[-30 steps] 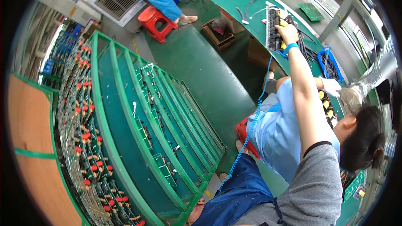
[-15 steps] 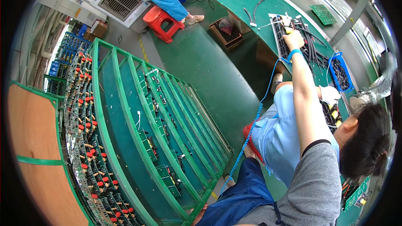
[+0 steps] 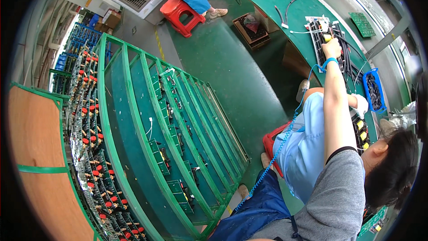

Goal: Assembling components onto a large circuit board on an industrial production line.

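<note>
My right hand (image 3: 331, 48), at the end of a bare arm below a grey sleeve, reaches over a seated co-worker to the green workbench (image 3: 285, 0). Its fingers are closed at a board assembly (image 3: 317, 44) with black parts, a yellow part (image 3: 327, 38) and white connectors. What they grip is too small to make out. A blue strap (image 3: 327, 64) circles that wrist, and a coiled blue cord (image 3: 285, 140) runs down from it. Black cables (image 3: 350, 64) lie beside the assembly. My left hand does not show.
A co-worker in light blue (image 3: 303, 145) sits close below my arm, a white-gloved hand (image 3: 361, 105) at the bench. A blue bin (image 3: 373, 90) holds black parts. Left stands a green rack (image 3: 129, 93) with circuit boards. Farther off are a red stool (image 3: 180, 15) and another seated person.
The view has shifted, so the bench and rack sit differently in it. My right hand stays at the board assembly. The fingers seen by the rack's lower corner no longer show.
</note>
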{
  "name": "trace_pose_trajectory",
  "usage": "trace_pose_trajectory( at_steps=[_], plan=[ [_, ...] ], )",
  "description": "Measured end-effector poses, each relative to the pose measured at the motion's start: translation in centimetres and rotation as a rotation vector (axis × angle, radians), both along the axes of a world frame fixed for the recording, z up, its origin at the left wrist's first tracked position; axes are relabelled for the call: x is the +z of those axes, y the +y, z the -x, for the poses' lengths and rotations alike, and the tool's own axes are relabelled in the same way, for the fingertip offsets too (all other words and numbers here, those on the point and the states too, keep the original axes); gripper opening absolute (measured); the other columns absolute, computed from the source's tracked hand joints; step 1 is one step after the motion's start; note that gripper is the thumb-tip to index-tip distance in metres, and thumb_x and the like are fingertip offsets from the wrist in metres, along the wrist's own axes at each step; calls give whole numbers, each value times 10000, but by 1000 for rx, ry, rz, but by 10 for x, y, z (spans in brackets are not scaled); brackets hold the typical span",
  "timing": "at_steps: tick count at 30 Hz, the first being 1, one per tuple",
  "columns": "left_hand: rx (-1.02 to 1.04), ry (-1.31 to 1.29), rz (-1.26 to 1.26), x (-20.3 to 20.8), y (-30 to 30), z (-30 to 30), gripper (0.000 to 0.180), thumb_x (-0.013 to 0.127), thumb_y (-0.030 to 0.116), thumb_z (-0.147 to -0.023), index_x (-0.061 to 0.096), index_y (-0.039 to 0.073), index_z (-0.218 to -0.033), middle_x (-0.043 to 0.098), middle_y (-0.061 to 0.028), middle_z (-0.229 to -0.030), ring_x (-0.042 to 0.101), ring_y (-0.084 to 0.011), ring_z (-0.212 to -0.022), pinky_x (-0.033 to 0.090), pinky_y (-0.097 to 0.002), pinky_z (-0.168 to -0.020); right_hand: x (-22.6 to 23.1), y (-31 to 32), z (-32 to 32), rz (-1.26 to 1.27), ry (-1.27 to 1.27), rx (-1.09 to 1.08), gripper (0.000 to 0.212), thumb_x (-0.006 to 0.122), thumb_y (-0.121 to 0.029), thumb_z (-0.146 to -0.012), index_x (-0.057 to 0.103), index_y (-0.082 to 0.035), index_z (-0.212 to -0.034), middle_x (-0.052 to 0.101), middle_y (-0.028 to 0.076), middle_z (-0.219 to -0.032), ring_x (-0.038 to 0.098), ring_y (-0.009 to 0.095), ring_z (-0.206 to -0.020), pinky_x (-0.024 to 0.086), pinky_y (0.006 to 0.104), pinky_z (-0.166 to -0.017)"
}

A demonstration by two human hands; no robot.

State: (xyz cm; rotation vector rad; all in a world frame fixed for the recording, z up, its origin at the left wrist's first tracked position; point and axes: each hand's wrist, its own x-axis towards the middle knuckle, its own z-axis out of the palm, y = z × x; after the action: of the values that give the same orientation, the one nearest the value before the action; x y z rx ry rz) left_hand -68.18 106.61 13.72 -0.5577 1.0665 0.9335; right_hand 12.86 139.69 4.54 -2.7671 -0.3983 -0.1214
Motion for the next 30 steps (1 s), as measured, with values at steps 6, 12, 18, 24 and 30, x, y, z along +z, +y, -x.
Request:
trace_pose_trajectory(
  at_steps=[6,12,18,24,30],
  plan=[
    [18,-19,24,1,1,-9,284,558,159,-987,523,-49,-1176,498,-82,-976,430,-152,-817,423,-247,-715,-19,-2,-14,47,-64,-23,294,621,-173,-864,553,-47,-1120,659,170,-1116,637,370,-1064,557,485,-859],
    [19,-50,56,0,-2,-14,283,561,156,-984,519,-48,-1176,495,-83,-977,430,-155,-823,423,-251,-724,-16,0,-9,107,-17,5,483,745,-253,-794,513,-68,-1175,618,161,-1178,610,349,-1113,556,476,-871],
    [50,-78,59,2,-13,-17,283,564,153,-981,515,-47,-1176,492,-84,-979,430,-158,-828,423,-256,-733,-14,8,-12,153,20,-55,508,661,-293,-875,481,-55,-1287,584,177,-1263,569,347,-1166,488,581,-909],
    [79,-101,21,7,-18,-17,283,567,149,-979,512,-46,-1176,490,-85,-980,430,-162,-833,423,-261,-741,22,51,31,204,-55,-89,424,512,-255,-949,498,-44,-1317,528,207,-1320,497,366,-1233,395,631,-944],
    [80,-130,-28,14,-16,-16,283,570,146,-976,508,-45,-1176,487,-87,-982,430,-165,-839,424,-265,-750,60,103,132,-108,69,82,365,556,-243,-905,574,-23,-1196,541,197,-1254,531,353,-1193,464,534,-931]
  ],
)
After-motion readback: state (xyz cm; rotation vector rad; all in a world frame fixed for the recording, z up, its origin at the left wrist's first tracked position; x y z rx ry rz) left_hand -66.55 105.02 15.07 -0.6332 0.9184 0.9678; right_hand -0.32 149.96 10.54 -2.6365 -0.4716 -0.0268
